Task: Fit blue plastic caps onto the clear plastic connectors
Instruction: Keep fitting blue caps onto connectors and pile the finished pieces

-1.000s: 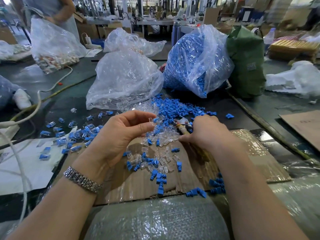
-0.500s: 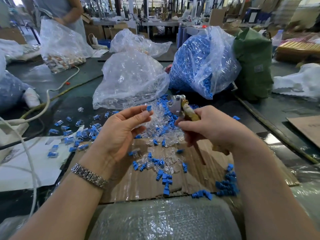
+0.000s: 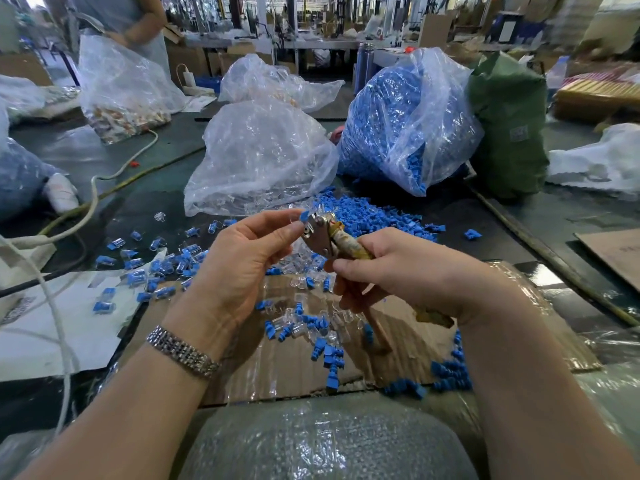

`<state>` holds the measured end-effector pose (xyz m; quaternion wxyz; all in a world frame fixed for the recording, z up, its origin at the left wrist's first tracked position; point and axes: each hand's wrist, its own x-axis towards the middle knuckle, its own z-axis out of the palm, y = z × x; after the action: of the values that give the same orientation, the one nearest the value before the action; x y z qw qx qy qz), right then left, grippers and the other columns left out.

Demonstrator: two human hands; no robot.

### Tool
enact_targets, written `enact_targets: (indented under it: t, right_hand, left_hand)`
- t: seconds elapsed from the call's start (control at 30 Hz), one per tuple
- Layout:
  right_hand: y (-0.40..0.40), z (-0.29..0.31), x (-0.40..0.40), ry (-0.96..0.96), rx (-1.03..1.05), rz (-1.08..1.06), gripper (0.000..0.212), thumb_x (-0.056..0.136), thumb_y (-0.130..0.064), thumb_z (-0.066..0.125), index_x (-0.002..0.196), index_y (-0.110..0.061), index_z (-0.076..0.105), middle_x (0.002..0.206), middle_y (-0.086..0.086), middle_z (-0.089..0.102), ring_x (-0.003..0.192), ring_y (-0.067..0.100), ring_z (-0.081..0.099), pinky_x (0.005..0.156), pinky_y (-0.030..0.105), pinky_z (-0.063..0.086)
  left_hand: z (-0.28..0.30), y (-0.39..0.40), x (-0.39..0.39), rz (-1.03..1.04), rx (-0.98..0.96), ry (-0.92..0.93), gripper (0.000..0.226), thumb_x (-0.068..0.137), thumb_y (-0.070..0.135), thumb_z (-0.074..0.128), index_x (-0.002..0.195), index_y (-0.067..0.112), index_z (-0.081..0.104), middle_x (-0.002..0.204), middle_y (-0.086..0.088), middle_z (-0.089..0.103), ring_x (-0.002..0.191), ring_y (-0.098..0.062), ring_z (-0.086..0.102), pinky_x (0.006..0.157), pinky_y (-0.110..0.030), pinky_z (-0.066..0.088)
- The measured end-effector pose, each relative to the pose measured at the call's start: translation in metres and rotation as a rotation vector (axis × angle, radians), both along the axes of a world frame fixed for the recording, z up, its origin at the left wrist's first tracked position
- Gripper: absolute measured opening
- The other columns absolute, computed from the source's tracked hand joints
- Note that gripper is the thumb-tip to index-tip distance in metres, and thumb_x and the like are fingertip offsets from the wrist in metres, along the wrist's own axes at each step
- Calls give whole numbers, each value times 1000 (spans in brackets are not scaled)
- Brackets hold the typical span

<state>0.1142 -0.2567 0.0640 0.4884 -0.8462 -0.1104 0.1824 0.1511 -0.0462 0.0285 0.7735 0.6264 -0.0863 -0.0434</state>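
My right hand (image 3: 398, 271) grips the taped handles of a pair of metal pliers (image 3: 320, 233), raised above the table. My left hand (image 3: 242, 258) pinches a clear connector with a blue cap (image 3: 304, 216) between thumb and fingertips, right at the pliers' jaws. Below, loose blue caps (image 3: 367, 214) and clear connectors (image 3: 301, 268) lie heaped on the table and on a cardboard sheet (image 3: 398, 344). Capped connectors (image 3: 162, 268) are scattered to the left.
At the back stand a clear bag of connectors (image 3: 263, 157), a bag of blue caps (image 3: 405, 119) and a green sack (image 3: 509, 123). A white cable (image 3: 86, 209) runs at left. Another person stands at far left behind a bag (image 3: 121, 88). Bubble wrap (image 3: 311, 441) lies nearest me.
My right hand has lifted the pliers from the pile up to chest height. My left hand has brought the capped connector to the jaws.
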Motion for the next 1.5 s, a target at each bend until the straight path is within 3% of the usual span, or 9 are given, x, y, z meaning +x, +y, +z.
enact_targets:
  t: [0.17,0.37,0.5,0.7,0.83,1.0,1.23,1.4,1.5]
  right_hand:
    - [2,-1,0,-5,-20,0,27,104,-27,56,96,-2,62,85,8,75,81,26,76,82,44,62]
    - [10,-3,-1,-71,-92,-20,37,105,-38,51,83,-8,57,65,4,65,54,18,65,60,33,59]
    - [11,-4,-1,-65,-104,-18,39,105,-39,50,81,-9,56,59,0,64,52,16,65,53,22,53]
    - [0,-3,4,-17,-87,-38,41,101,-46,55,103,-6,64,80,5,75,67,20,73,63,29,59]
    - [-21,-2,11,-133,-234,-223,36,93,-50,65,88,-15,65,79,5,70,68,19,66,68,38,55]
    - [-29,-19,24,-200,-669,-404,26,85,-30,66,74,-9,56,71,7,57,66,25,55,59,33,39]
    - [-22,-25,26,-107,-792,-444,32,88,-40,69,85,-14,50,98,6,56,97,33,54,91,47,49]
    - [-18,-20,20,-142,-841,-423,57,85,-56,72,122,-17,52,129,12,50,124,36,43,104,54,42]
    - [-13,-13,20,-341,-715,-352,24,89,-40,75,106,-29,62,112,-3,58,113,24,53,99,47,46]
  left_hand:
    - [-2,-4,-3,53,109,-101,22,74,26,79,96,28,81,102,-1,78,93,-8,70,87,-29,49]
    - [-2,-6,-7,101,150,-115,23,77,23,78,99,20,80,99,-3,79,92,-8,72,87,-37,56]
    - [-2,-6,-8,125,175,-166,22,73,26,77,95,24,80,96,1,79,90,-4,72,79,-17,55]
    - [-2,-1,-3,159,272,-212,16,82,18,77,97,25,77,95,5,78,90,-5,71,79,-13,53]
    - [-3,15,0,354,569,-255,17,89,12,74,92,29,72,87,6,73,79,-6,68,66,-11,54]
    - [-1,27,-1,617,1132,-231,12,85,17,69,95,23,75,103,-7,62,101,-29,61,92,-51,51]
    - [0,-1,-13,149,1059,-382,10,90,9,69,91,19,72,86,9,61,72,2,54,65,-2,42]
    - [-5,-8,-14,39,1046,-413,10,90,18,72,87,27,71,89,12,63,76,-1,57,70,-15,47]
    - [-7,-9,-13,9,1055,-433,8,90,21,71,89,29,73,90,11,61,78,-4,58,74,-22,52]
